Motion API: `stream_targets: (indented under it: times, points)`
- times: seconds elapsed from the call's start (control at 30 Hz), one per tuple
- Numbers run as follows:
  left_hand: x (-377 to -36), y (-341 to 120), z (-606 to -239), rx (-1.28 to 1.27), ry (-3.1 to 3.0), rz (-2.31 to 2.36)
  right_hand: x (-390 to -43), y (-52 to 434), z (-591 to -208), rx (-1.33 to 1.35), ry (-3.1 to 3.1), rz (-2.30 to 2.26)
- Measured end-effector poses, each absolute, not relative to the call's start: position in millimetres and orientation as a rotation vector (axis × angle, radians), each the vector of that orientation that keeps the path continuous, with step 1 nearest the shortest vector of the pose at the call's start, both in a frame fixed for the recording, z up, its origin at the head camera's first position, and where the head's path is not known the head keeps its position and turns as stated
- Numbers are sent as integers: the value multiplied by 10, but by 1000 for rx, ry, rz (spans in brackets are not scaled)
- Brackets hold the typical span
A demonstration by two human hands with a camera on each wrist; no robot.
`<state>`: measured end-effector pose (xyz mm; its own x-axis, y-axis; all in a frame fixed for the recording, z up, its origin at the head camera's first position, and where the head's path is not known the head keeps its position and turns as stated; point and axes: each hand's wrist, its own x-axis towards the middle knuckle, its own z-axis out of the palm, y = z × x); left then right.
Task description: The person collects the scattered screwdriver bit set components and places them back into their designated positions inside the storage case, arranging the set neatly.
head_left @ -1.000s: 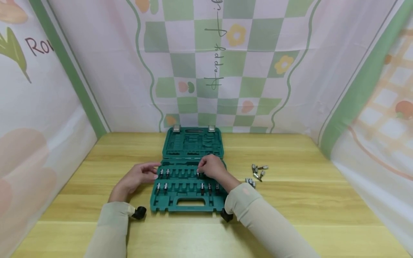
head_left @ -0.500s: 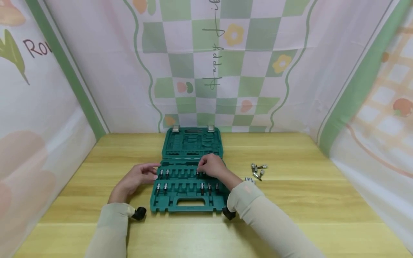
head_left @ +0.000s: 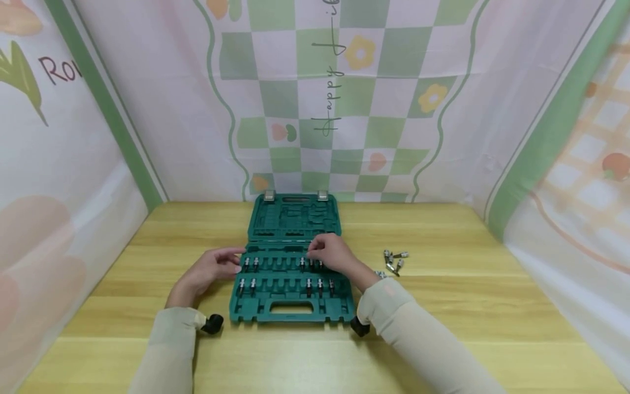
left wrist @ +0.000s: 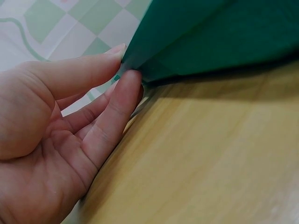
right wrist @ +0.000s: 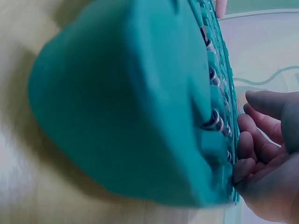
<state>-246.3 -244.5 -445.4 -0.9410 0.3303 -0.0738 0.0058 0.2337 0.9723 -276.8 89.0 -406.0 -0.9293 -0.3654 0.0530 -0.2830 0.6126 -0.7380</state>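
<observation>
A green tool case [head_left: 293, 298] lies open on the wooden table [head_left: 443, 306], its lid [head_left: 294, 218] flat behind the tray. Several silver socket bits [head_left: 252, 264] stand in the tray's two rows. My left hand [head_left: 213, 269] rests at the case's left edge; in the left wrist view its thumb and fingers [left wrist: 119, 100] touch a corner of the case [left wrist: 210, 32]. My right hand [head_left: 332, 253] hovers over the right end of the upper row, fingers bent down onto the tray. In the right wrist view the curled fingers [right wrist: 254, 140] meet the case [right wrist: 131, 102] beside seated bits [right wrist: 212, 120], with nothing between them.
Several loose socket bits [head_left: 395, 261] lie on the table right of the case. Printed cloth walls [head_left: 305, 98] close in the back and both sides. Bare wood stretches along the front and the far right.
My right hand has slid a little to the right along the upper row, uncovering a bit it was on. The left hand and the case have stayed put.
</observation>
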Motion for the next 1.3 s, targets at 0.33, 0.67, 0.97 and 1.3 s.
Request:
stream_targets:
  times: [0.33,0.67,0.97,1.3]
  points:
    - [-2471,-2438,-4452,306,2251,1772,-2737,1075,-4010,-525,2730,-1236]
    - [-2487,-2440,-4470,317,2240,1781,-2678,1344,-3994,-546,2721,-1213]
    - [-2473,-2441,-4455,304,2237,1778,-2627,1472,-4048,-528,2724,-1201]
    - [-2478,-2447,-4469,305,2243,1784,-2566,1634,-4028,-524,2721,-1196]
